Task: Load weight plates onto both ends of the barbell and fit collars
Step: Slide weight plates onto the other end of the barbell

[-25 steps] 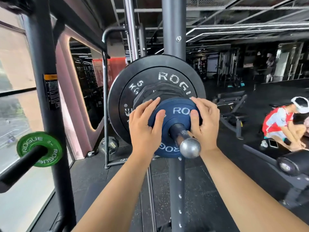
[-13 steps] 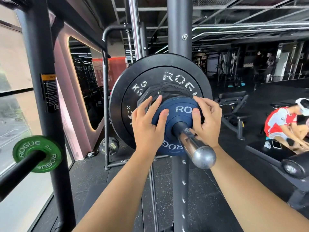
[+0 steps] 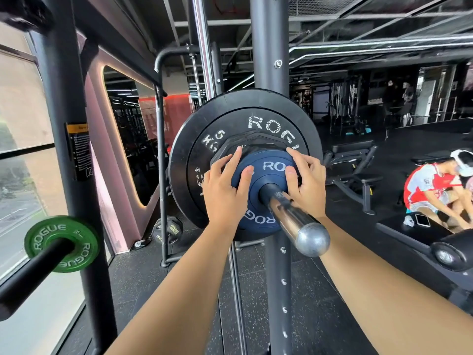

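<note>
A chrome barbell sleeve (image 3: 291, 219) points toward me with its rounded end near. It carries a large black plate (image 3: 230, 111), a smaller black many-sided plate (image 3: 256, 139) and, in front, a small blue plate (image 3: 268, 166). My left hand (image 3: 222, 190) holds the blue plate's left rim, with the thumb on its face and the fingers reaching over the rim onto the black plate. On the right rim my right hand (image 3: 307, 185) grips with curled fingers, its thumb on the face beside the sleeve. No collar is in sight.
A grey rack upright (image 3: 268, 47) stands behind the plates. A second upright (image 3: 66, 98) at the left bears a peg with a small green plate (image 3: 46, 234). A dark plate (image 3: 167, 230) leans on the floor. A bench (image 3: 358, 160) and a crouching person (image 3: 432, 185) are at the right.
Both hands have slid the blue plate inward along the sleeve toward the black plates. More bare chrome sleeve now shows in front of it.
</note>
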